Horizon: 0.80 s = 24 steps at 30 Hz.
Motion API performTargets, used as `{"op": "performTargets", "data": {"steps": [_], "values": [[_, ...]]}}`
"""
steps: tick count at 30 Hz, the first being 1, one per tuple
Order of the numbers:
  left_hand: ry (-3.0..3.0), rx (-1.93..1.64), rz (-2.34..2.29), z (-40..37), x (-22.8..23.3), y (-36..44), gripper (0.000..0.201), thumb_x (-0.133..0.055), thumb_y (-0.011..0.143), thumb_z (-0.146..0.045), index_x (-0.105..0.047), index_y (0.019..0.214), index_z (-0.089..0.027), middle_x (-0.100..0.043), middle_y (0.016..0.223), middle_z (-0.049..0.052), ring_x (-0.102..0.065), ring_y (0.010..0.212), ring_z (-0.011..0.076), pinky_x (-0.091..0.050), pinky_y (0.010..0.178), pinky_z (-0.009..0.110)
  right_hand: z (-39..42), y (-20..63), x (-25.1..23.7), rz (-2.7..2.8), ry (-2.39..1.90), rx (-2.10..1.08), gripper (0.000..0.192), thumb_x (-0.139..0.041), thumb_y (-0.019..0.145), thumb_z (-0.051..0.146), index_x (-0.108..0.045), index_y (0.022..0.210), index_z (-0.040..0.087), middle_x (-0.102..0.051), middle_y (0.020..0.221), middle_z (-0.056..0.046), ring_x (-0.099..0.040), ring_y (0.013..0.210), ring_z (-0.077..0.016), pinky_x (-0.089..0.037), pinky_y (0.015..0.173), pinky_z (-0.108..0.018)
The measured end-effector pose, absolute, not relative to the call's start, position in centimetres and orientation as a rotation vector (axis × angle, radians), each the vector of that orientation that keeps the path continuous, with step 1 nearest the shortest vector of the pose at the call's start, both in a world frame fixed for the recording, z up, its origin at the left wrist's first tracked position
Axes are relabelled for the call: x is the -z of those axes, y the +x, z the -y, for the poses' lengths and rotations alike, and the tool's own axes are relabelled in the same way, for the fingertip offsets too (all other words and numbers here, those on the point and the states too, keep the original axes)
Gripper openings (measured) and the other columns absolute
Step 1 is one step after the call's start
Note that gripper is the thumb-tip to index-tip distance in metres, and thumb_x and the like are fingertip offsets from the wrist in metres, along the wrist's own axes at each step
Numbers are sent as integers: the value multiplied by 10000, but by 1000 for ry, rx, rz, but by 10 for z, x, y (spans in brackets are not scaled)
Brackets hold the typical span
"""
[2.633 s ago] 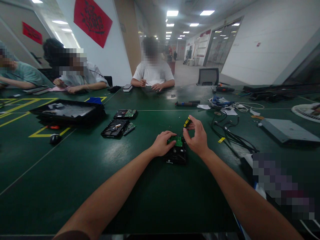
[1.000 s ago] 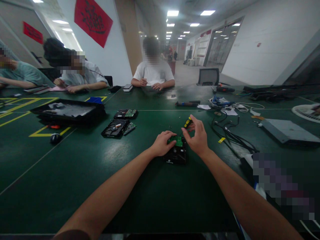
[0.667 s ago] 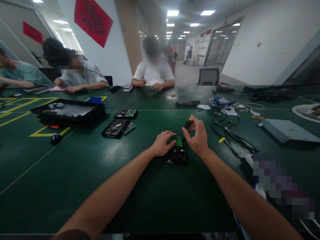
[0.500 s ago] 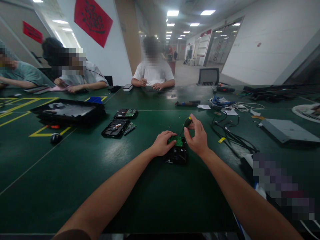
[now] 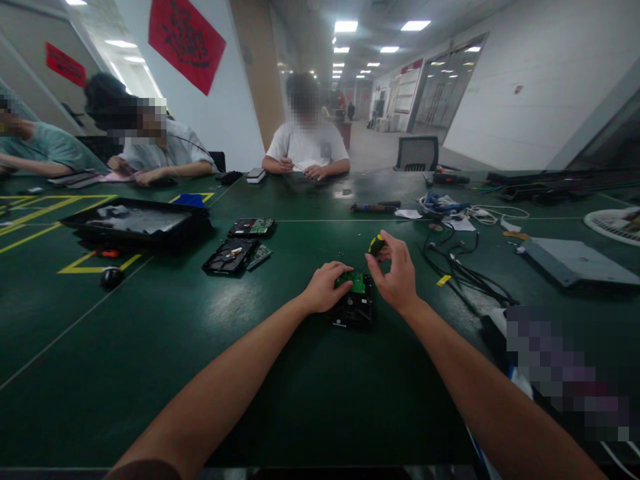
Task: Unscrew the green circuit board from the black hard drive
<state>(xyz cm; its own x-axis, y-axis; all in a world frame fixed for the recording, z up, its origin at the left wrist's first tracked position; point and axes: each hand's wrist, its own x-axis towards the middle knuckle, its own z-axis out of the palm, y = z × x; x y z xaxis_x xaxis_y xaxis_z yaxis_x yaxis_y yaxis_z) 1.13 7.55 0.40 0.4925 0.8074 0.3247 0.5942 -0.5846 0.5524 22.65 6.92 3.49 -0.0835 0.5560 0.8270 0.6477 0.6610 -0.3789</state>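
Observation:
A black hard drive lies on the green tabletop in front of me, with a green circuit board on its far half. My left hand grips the drive from the left, its fingers over the far edge and the thumb on the board. Between the thumb and fingers of my right hand is a screwdriver with a yellow and black handle. It stands tilted above the drive's far right corner, and its thin tip is too small to make out.
To the left lie another hard drive, an opened one and a loose circuit board. Beyond them are black trays. Black cables and a grey metal box are on the right. A person sits opposite.
The screwdriver's handle has turned in my right fingers and shifted slightly, showing more yellow. My left hand and the hard drive have stayed in place.

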Motion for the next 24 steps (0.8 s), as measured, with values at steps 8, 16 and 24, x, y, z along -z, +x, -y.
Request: {"op": "performTargets", "data": {"steps": [8, 16, 24], "values": [[2371, -802, -1160, -75, -6, 11, 417, -611, 958, -353, -615, 1363, -254, -631, 1341, 89, -571, 1237, 288, -446, 1086, 485, -69, 227, -36, 1739, -965, 105, 610, -631, 957, 272, -400, 1521, 266, -596, 1262, -122, -671, 910, -225, -636, 802, -436], [2369, -802, -1167, -76, -5, 10, 417, -611, 960, -354, -615, 1365, -255, -630, 1342, 85, -571, 1239, 284, -445, 1089, 486, -71, 227, -33, 1736, -959, 111, 605, -608, 967, 261, -377, 1526, 277, -592, 1289, -126, -672, 907, -225, -637, 824, -465], [2377, -813, -1167, -77, -2, 11, 416, -615, 956, -353, -616, 1361, -256, -635, 1333, 88, -574, 1237, 286, -450, 1088, 486, -69, 226, -34, 1749, -943, 64, 586, -605, 972, 259, -393, 1517, 283, -571, 1313, -122, -678, 934, -215, -633, 857, -448]]}}
